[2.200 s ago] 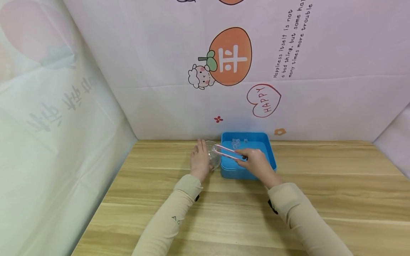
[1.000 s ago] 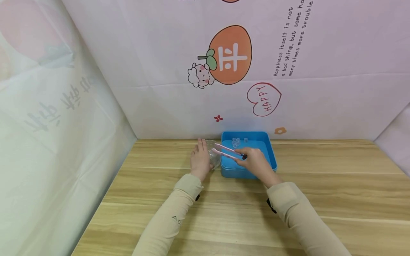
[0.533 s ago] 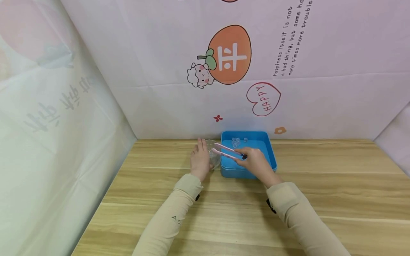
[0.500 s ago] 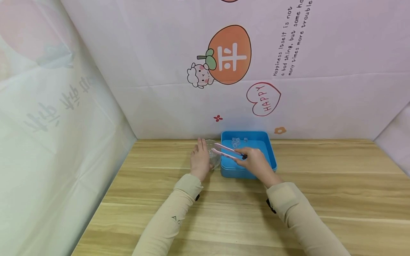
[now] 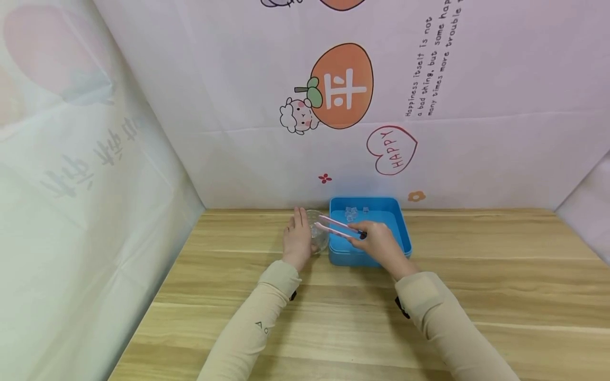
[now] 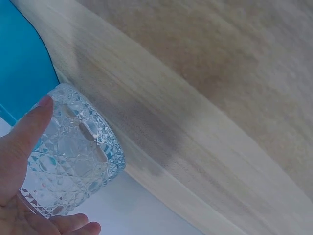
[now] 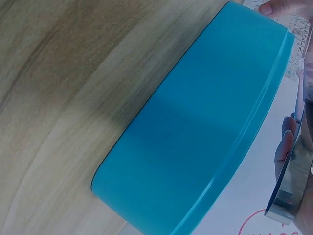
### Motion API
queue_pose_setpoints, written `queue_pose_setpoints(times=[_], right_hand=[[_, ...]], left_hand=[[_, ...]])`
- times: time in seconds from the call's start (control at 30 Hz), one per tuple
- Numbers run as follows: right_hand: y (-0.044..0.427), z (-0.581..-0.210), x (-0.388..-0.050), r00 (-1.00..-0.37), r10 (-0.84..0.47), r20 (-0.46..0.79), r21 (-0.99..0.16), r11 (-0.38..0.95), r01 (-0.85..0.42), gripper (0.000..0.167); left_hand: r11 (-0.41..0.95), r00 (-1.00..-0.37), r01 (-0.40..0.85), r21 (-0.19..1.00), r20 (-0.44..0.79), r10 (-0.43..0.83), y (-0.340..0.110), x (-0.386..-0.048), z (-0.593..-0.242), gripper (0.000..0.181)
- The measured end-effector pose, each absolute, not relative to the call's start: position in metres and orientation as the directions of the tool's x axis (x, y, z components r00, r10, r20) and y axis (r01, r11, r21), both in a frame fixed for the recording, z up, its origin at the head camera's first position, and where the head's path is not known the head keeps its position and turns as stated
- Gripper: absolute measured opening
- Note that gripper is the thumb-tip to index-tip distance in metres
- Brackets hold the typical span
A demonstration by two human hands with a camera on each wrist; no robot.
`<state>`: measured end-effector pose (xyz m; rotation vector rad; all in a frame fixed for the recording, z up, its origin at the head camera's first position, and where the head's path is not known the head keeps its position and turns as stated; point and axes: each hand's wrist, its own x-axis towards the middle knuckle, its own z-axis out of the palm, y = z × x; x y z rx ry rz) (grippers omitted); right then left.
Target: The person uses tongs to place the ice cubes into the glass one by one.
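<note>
Right hand (image 5: 381, 242): grip engaged on a pair of pink tongs (image 5: 335, 232), thumb on one arm and fingers on the other, with a metal band (image 7: 289, 195) visible along the tongs beside the fingers in the right wrist view. Tongs stand parted, tips pointing between 9 and 10 o'clock and reaching over the mouth of a cut-glass tumbler (image 6: 73, 147); contact between tips and glass cannot be confirmed. Left hand (image 5: 296, 241): grip holds the tumbler, thumb on one side and fingers on the other, hand lying at the glass's 9 o'clock. Contents of the tumbler cannot be made out reliably. At the tumbler's 3 o'clock, just beside it, sits an open blue box (image 5: 355, 258); the right hand is above this box, toward its 4 o'clock. Inside, a cluster of clear cubes (image 5: 351, 214) lies toward the 11 o'clock corner, with a single clear cube (image 5: 366, 210) apart from it, near 12 o'clock. Box and tumbler are placed at the far edge of a wood-grain desk (image 5: 333, 328). The left sleeve (image 5: 248, 328) enters from 7 o'clock, the right sleeve (image 5: 448, 323) from 5 o'clock; both beige, cuffs folded. Beyond the desk, at 12 o'clock, a white printed sheet (image 5: 238, 159) bears a red heart (image 5: 392, 151) lettered HAPPY.
</note>
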<state>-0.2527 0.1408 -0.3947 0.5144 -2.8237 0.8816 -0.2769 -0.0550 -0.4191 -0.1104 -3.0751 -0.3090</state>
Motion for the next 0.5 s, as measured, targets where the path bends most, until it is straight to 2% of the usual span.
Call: queue_pose_setpoints(times=[0.3, 0.5], right_hand=[[0.1402, -0.3952, -0.2524, -0.940, -0.266, 0.213, -0.546, 0.766, -0.340, 0.036], [0.1397, -0.3951, -0.2521, -0.941, -0.261, 0.215, -0.548, 0.765, -0.338, 0.036]], left_hand=[[0.964, -0.991, 0.106, 0.243, 0.106, 0.083, -0.0586, -0.2788, -0.4251, 0.112], [0.955, -0.990, 0.112, 0.275, 0.115, 0.083, -0.0592, -0.2791, -0.4255, 0.109]])
